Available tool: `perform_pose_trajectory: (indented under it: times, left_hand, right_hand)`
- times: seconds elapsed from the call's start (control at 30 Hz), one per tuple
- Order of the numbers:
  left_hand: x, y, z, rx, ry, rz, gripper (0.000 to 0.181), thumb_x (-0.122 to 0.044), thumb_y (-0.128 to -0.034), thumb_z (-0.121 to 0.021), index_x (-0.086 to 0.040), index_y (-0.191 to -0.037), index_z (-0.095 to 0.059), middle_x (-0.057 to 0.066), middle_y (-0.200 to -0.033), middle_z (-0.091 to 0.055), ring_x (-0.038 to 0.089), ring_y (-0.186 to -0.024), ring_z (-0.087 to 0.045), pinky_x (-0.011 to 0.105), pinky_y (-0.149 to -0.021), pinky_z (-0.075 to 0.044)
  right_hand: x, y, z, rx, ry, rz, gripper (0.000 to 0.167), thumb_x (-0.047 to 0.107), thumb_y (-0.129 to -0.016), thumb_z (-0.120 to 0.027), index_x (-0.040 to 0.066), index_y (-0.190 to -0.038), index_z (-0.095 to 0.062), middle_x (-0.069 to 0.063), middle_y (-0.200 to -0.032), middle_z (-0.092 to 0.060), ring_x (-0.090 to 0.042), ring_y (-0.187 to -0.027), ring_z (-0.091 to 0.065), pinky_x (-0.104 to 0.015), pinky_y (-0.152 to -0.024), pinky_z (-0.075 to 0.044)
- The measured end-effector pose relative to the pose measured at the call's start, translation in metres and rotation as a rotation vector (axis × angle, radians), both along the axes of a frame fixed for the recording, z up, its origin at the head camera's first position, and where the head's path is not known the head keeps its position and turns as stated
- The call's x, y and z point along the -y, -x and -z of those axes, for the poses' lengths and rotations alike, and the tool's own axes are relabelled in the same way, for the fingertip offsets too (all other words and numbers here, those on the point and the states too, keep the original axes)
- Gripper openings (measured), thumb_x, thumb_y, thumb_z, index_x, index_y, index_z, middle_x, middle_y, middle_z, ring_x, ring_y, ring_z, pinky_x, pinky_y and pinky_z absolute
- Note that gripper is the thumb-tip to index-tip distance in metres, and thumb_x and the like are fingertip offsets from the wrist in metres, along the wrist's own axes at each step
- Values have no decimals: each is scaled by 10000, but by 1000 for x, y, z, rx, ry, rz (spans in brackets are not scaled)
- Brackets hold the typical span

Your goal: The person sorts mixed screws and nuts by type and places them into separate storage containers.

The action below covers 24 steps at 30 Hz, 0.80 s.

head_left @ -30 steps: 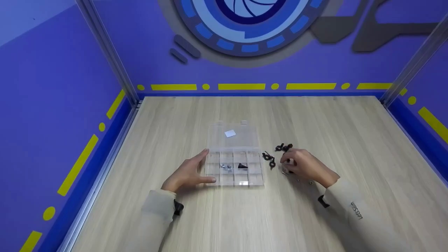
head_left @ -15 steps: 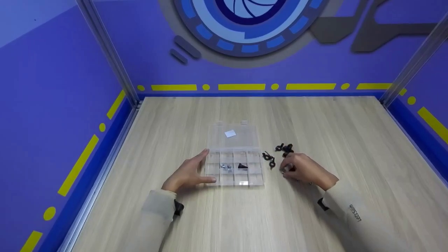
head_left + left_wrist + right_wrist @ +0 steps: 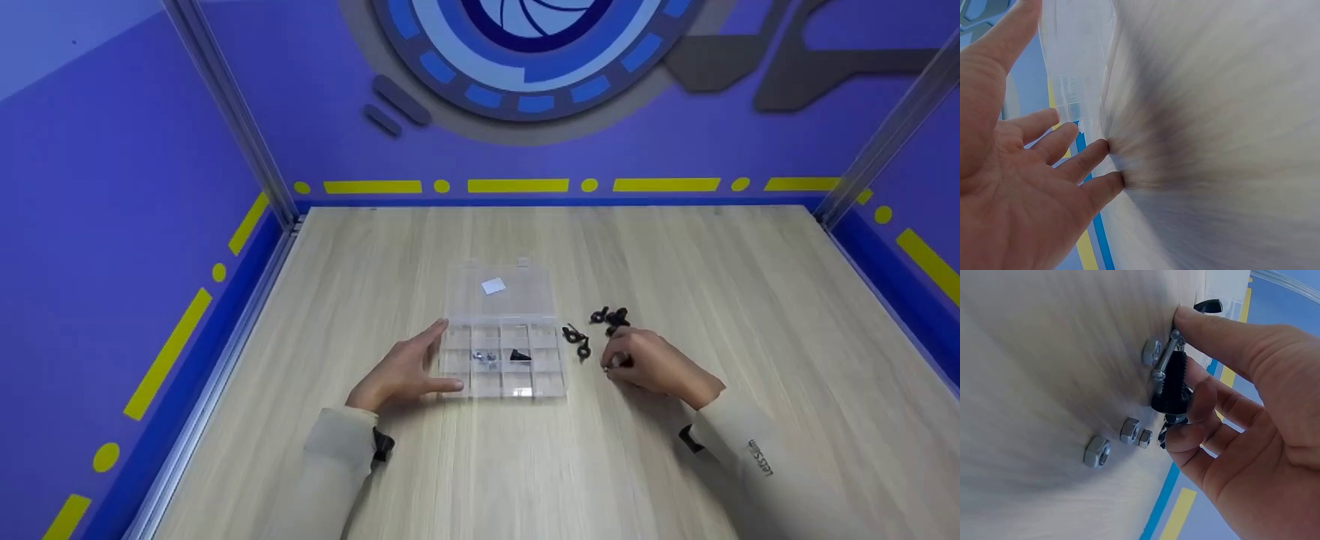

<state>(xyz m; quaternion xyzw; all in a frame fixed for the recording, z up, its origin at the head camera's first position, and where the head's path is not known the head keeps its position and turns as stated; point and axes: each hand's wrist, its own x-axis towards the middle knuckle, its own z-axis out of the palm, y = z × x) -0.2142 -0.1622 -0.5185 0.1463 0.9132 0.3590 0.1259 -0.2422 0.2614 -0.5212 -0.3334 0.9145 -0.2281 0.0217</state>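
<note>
Spread along the left edge of a clear compartment box (image 3: 555,384), the left hand (image 3: 401,371) has its thumb and fingers apart; in the left wrist view that hand (image 3: 1033,169) looks open, two fingertips at the table. Small silver parts (image 3: 486,358) and black screws (image 3: 519,356) lie in the box. The right hand (image 3: 656,364) is bent over small hardware to its right. In the right wrist view, thumb and curled fingers of this hand (image 3: 1258,394) surround a black screw (image 3: 1172,382) and a silver screw (image 3: 1166,360); whether they pinch either is unclear.
Black ring-shaped parts (image 3: 583,350) and more black pieces (image 3: 618,317) lie between box and right hand. Several silver nuts (image 3: 1096,451) lie on the wooden table (image 3: 495,465). The box's lid (image 3: 525,292) is folded back, a white label (image 3: 493,286) on it.
Over the last second the right hand has shifted slightly down and its fingertips have drawn closer together, uncovering more black pieces above it. The left hand and box are unmoved.
</note>
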Motion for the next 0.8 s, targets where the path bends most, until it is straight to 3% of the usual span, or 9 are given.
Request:
perform_pose_trajectory:
  times: [0.47,0.8]
  left_hand:
    - [-1,-1,0,7,-12,-12,1114,-405,-794,-898,-112,-1643,-240,76,-1692,-238,257,-1551,-215,430,-1262,-199]
    - [0,0,0,-4,-13,5,1113,-404,-793,-899,-98,-1639,-245,80,-1690,-242,258,-1549,-221,426,-1259,-211]
  right_hand:
    - [0,-1,1,-6,7,-2,102,35,-848,-814,112,-911,-791,-5,-951,-667,-171,-842,-631,-359,-734,-561]
    - [5,-1,0,-26,-1,-13,140,-42,-852,-744,90,-884,-779,-12,-928,-661,-186,-836,-639,-341,-714,-569]
